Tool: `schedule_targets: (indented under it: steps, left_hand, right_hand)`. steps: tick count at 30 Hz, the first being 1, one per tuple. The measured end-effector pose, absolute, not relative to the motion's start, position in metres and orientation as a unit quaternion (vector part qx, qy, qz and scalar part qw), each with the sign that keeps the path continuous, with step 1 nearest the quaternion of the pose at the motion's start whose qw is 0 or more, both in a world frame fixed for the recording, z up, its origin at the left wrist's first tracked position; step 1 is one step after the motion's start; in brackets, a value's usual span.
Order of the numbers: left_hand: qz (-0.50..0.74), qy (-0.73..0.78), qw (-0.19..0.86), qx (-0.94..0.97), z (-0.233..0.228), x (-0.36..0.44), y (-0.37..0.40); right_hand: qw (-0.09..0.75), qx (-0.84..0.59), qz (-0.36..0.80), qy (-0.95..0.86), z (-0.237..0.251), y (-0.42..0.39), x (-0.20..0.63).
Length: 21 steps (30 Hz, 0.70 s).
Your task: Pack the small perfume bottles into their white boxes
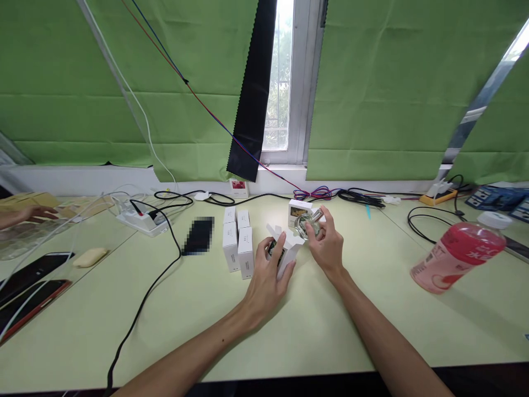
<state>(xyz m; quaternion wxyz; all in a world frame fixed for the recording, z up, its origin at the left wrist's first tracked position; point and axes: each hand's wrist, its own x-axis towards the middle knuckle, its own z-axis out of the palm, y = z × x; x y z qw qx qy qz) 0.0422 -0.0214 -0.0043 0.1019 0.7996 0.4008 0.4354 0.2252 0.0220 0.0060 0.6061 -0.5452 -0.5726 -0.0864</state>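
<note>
- While the left hand [270, 264] is clamped around the open white carton [287, 255], flaps up and mouth toward the right hand, I'd say keep that grip firm so the carton doesn't skid on the table [314, 331].
- Right hand [328, 245] is pinching a small glass bottle [308, 225] just above and beside the carton mouth, tilted. My take: line the bottle up straight with the opening so it clears the flaps.
- Inside the carton something dark shows under the left fingers, can't tell what.
- Just left of the left hand: four closed white boxes [238, 245] standing in a tight cluster, contents hidden.
- Right behind the right hand: one more small box [298, 209] with a picture on it, closed.
- Well off to the right: a pink bottle [457, 255], white cap on, leaning.
</note>
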Motion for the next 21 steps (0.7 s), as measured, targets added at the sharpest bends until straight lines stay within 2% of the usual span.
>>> schedule_targets:
  steps: [14,21]
  left_hand:
    - [0.419,0.388,0.081,0.817,-0.008,0.042,-0.020]
    - [0.397,0.385,0.066,0.831,-0.008,0.042,-0.020]
  right_hand:
    - [0.750,-0.508,0.169,-0.388,0.023,0.012,0.211]
    - [0.769,-0.473,0.235,-0.360,0.025,0.013,0.211]
